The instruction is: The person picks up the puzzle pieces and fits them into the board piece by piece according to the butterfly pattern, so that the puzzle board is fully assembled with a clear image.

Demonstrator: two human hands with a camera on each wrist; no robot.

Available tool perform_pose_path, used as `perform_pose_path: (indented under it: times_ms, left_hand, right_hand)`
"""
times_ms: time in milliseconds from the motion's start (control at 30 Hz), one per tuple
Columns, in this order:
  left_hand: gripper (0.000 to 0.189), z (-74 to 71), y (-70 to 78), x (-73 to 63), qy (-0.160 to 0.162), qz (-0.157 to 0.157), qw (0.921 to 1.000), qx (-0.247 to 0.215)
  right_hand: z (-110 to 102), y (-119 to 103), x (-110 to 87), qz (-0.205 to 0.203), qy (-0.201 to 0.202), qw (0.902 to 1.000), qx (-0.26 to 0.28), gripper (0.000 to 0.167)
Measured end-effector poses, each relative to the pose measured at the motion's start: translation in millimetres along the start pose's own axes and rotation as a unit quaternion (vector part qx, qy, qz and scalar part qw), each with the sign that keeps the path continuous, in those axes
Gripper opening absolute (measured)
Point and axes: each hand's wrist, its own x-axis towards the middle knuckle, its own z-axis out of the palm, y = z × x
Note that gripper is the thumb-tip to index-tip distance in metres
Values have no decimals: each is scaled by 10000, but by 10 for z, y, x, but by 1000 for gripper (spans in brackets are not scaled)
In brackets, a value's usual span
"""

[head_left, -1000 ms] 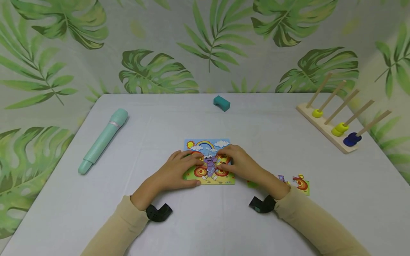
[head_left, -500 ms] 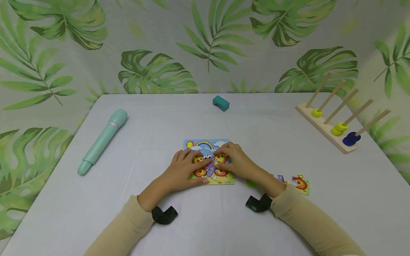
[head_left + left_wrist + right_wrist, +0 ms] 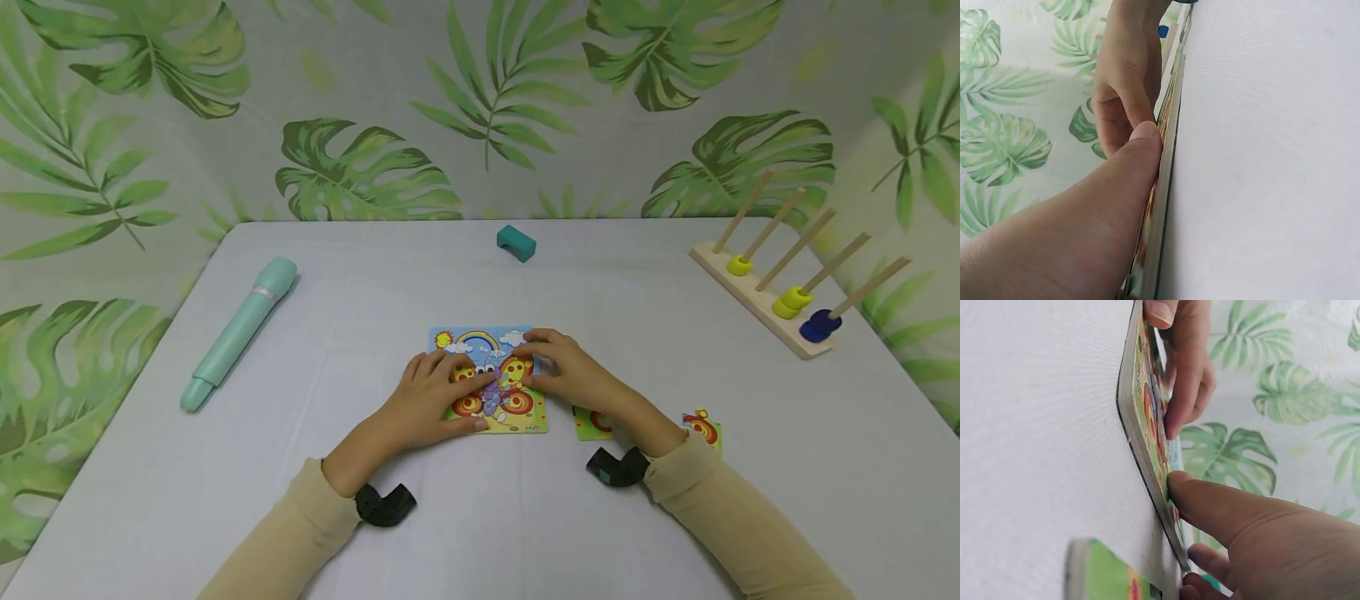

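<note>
Pressing flat, both the left hand (image 3: 427, 400) and right hand (image 3: 573, 377) lay with released fingers (image 3: 467, 385) on the puzzle (image 3: 489, 380).

Looks like a staged play or recording corner rather than a lived-in room: white table (image 3: 375, 533) boxed in by leaf-print backdrop (image 3: 360, 108), toys laid out, peg stacker (image 3: 780, 292) far right, mint toy cylinder (image 3: 238, 332) left, picture puzzle (image 3: 491, 379) centre.
</note>
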Motion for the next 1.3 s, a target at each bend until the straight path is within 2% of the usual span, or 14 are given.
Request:
perform_pose_path:
  times_ms: [133, 267, 500, 667, 833, 933, 1033, 1200, 1300]
  left_hand:
    - [64, 7, -18, -8, -1, 12, 9999, -114]
    - [68, -11, -75, -56, 5, 4, 9989, -459]
    - [76, -78, -226, -283, 162, -183, 9946, -1010]
    - [79, -84, -285, -408, 142, -398, 9925, -1151]
    - [80, -65, -298, -425, 150, -455, 9916, -1203]
    - [81, -63, -297, -422, 161, -476, 9908, -1254]
    - [81, -59, -299, -419, 141, -494, 9909, -1244]
    - [81, -56, -302, -421, 117, -509, 9913, -1208]
    - [81, -57, -302, -425, 116, -515, 9912, -1212]
  right_hand:
    - [-4, -2, 2, 47, -59, 10000, -49, 44]
    - [-5, -8, 1, 6, -77, 9999, -94, 47]
    - [10, -13, 0, 132, -82, 9998, -134, 48]
    - [7, -21, -8, 120, -64, 9998, -151, 48]
    - [-69, -87, -40, 240, -142, 9996, 13, 54]
    - [-164, -161, -103, 325, -117, 9990, 287, 59]
    - [-274, -226, -220, 235, -5, 9987, 458, 62]
    - [-415, -246, -465, -10, 291, 9990, 334, 63]
    - [-453, -217, -618, -25, 385, 9988, 316, 65]
